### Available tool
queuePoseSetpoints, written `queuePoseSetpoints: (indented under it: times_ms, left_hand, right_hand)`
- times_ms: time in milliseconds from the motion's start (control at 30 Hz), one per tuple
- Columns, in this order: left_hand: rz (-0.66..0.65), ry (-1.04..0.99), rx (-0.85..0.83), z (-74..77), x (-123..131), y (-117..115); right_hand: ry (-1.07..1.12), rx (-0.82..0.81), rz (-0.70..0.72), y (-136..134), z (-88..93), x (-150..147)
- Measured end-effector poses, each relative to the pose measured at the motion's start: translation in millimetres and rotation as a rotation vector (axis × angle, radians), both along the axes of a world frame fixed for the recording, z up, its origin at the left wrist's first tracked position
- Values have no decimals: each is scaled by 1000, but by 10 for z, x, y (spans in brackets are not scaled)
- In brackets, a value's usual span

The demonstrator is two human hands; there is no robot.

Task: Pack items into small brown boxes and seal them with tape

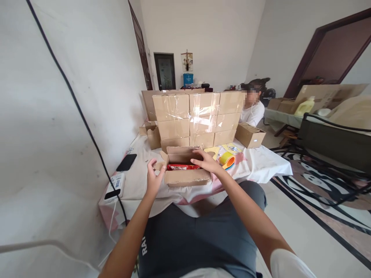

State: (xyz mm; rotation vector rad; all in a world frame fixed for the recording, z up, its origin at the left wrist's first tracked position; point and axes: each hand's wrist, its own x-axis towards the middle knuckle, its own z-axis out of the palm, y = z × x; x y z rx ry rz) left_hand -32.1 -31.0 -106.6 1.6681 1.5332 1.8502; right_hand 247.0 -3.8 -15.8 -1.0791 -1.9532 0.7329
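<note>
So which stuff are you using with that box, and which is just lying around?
In use:
- open brown cardboard box
- red packet inside it
- left hand at its left flap
- right hand resting on its right side

Lying about:
- orange-and-yellow tape roll
- flat black phone
- white power strip
- stack of taped brown cardboard boxes

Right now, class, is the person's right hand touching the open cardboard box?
Touching. The head view shows the right hand lying on the right edge of the open cardboard box, fingers over its opening.
</note>
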Motion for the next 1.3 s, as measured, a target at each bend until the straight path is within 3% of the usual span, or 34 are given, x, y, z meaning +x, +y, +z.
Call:
queuePoseSetpoints:
  times_ms: [133,233,367,467,600,800,967,1033,1167,1300]
  left_hand:
    - [-194,-12,-5,31,40,-45]
    - [-366,110,-30,141,46,-64]
    - [-502,466,-132,290,64,-42]
    - [-483,565,-106,326,86,-5]
    - [-477,569,-112,318,99,-3]
    - [-389,798,-220,535,187,-39]
    - [-259,947,-339,752,445,29]
    - [-223,954,-369,766,545,45]
    - [-192,956,-373,719,642,15]
    - [-159,942,-335,687,642,-28]
  right_hand:
    - [-24,208,9,-36,30,-44]
    - [109,376,-152,-19,14,4]
    - [176,442,-424,20,-152,194]
    - [449,389,-526,-15,-372,274]
    - [829,321,-361,-115,-671,227]
    - [912,355,-593,-58,-901,130]
    - [1044,325,-327,-73,-1006,87]
    - [998,340,-248,-133,-1036,98]
    - [667,362,-127,-216,-1037,177]
    - [615,349,-188,-188,-1019,203]
